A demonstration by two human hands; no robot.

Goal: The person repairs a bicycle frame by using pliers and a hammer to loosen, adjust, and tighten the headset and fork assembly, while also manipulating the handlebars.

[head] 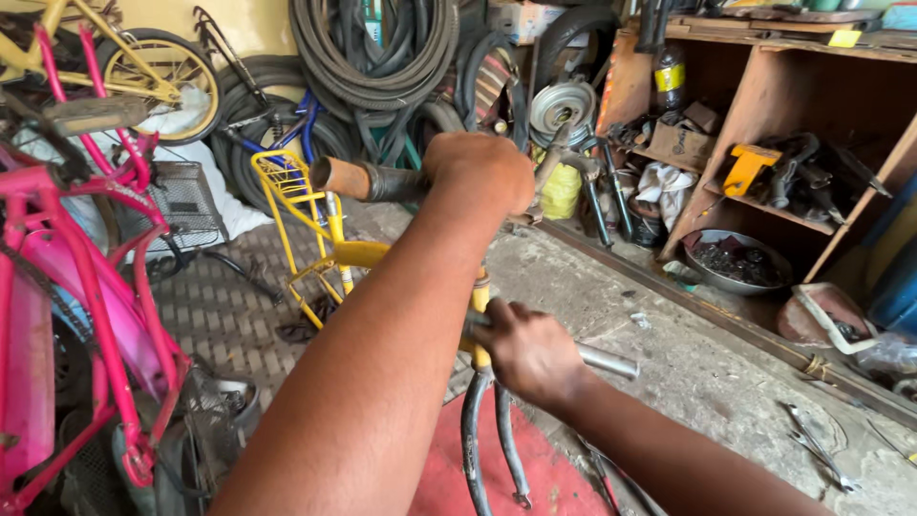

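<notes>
Firmly, left hand point(482, 172) clenches rusty handlebar point(368, 180); right hand point(528, 352) grips smooth metal tube point(608, 361).

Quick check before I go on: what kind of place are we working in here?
Most likely a bicycle repair workshop. Coiled tyres and tubes hang on the wall, a pink bicycle frame stands alongside, and wooden shelves hold greasy parts. The left hand grips a rusty handlebar.

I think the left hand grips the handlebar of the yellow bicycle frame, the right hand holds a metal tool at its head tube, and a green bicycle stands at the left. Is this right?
Not quite: the head view shows the bicycle at the left is pink, not green. The rest stands: the left hand grips the handlebar of the yellow bicycle frame, and the right hand holds a metal tool at its head tube.
</notes>
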